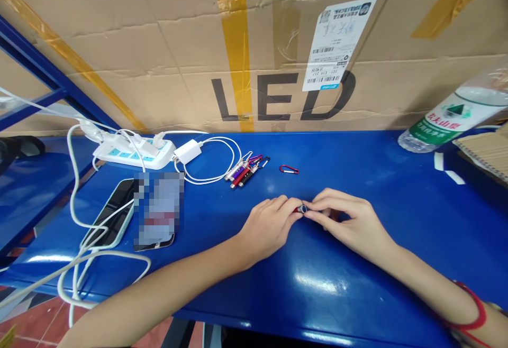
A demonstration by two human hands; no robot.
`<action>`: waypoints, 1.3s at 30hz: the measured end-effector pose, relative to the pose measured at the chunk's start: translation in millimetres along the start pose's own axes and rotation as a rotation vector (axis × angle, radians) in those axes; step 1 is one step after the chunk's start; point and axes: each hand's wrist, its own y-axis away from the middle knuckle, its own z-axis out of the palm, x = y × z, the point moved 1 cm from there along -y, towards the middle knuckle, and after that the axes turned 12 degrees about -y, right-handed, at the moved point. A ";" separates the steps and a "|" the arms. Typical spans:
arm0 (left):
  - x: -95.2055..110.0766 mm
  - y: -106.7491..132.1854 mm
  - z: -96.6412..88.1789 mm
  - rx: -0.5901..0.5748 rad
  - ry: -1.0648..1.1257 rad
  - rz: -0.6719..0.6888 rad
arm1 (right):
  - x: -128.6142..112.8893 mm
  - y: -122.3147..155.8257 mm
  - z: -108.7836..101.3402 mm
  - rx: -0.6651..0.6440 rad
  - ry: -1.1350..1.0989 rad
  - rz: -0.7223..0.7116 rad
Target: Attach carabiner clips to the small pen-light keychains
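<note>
My left hand (270,230) is closed around a small red keychain flashlight (300,209), most of it hidden by the fingers. Its round end, dark in the middle, pokes out toward the right. The thumb and fingertips of my right hand (347,220) are pinched at that end; whether they grip a tiny ring there is too small to tell. Beyond the hands lies a loose red carabiner clip (289,169). Left of it, several similar keychain flashlights (243,172) in silver, purple, red and black rest in a bunch with their clips attached.
A white power strip (135,153) with plugs and cables stands at the back left. Two phones (113,213) lie before it, cords across them. A large cardboard box (178,46) walls the back of the blue table (246,300). A water bottle (448,118) leans at right.
</note>
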 end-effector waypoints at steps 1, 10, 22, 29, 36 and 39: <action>-0.1 0.0 0.4 -0.009 0.027 0.006 | -0.1 -0.4 -0.5 -0.007 -0.005 0.003; -1.9 1.8 6.0 -0.031 0.124 0.049 | 5.0 -0.9 -5.4 -0.113 -0.046 0.031; -3.5 2.3 8.5 0.133 0.007 0.198 | 6.0 3.4 4.9 -0.031 -0.015 0.183; -2.7 4.2 6.0 0.228 -0.093 0.213 | 4.0 1.7 7.9 -0.078 -0.221 0.356; -0.4 3.3 3.6 0.277 -0.082 0.188 | 3.8 2.0 7.4 -0.089 -0.296 0.428; 0.2 2.8 3.0 0.274 -0.053 0.156 | 4.0 2.4 7.4 -0.091 -0.296 0.447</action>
